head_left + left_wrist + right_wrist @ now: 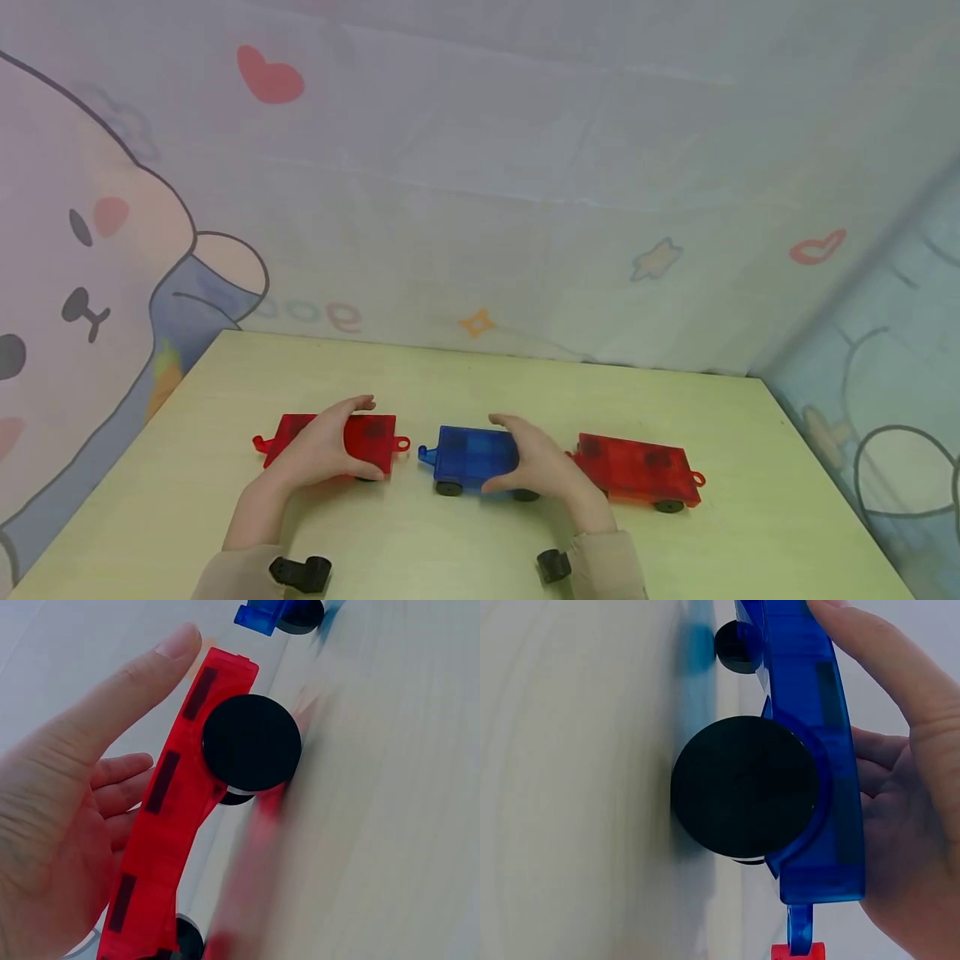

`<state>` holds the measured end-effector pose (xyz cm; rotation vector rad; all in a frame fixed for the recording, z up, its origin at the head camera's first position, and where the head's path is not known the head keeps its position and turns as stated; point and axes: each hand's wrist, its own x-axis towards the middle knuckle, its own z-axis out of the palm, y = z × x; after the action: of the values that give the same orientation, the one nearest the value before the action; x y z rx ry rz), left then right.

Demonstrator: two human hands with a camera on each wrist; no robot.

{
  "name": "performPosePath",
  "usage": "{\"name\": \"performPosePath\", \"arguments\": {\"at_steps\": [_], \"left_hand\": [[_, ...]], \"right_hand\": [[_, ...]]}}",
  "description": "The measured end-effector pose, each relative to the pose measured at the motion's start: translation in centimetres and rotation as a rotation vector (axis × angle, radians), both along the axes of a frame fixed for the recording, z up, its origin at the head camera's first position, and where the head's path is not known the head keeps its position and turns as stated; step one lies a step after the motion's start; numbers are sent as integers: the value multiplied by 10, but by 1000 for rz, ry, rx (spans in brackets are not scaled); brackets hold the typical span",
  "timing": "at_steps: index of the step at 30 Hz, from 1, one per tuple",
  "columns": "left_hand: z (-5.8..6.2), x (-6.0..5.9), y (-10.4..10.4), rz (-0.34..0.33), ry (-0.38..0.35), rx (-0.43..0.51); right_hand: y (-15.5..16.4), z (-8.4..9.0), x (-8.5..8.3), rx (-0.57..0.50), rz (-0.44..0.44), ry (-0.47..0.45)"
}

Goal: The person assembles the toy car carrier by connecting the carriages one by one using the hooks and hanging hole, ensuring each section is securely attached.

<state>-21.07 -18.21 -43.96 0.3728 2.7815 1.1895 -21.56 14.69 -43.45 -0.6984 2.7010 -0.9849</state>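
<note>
A red toy train car (371,433) stands at the left, with a hook on its left end and a ring on its right. My left hand (322,446) arches over it; in the left wrist view the thumb and fingers spread along the top of the red car (169,810). In the middle is a blue toy train car (468,458). My right hand (540,458) spans its right part, thumb on the near side and fingers across the far side. The blue car's ring (800,930) meets a red hook (799,951) in the right wrist view.
To the right stands a second red toy train car (633,471), its left end partly behind my right hand. A small gap separates the left red car's ring from the blue car's hook. The pale table (420,542) ends at a printed cloth backdrop (450,167).
</note>
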Motion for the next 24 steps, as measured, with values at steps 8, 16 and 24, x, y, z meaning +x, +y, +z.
{"name": "performPosePath", "arguments": {"at_steps": [8, 16, 24], "left_hand": [[-2, 1, -2, -23, 8, -23], [0, 2, -2, -43, 20, -28], [-1, 2, -2, -40, 22, -1]], "right_hand": [[0, -1, -2, 9, 12, -15], [0, -2, -2, 16, 21, -15], [0, -3, -1, 12, 25, -13]]}}
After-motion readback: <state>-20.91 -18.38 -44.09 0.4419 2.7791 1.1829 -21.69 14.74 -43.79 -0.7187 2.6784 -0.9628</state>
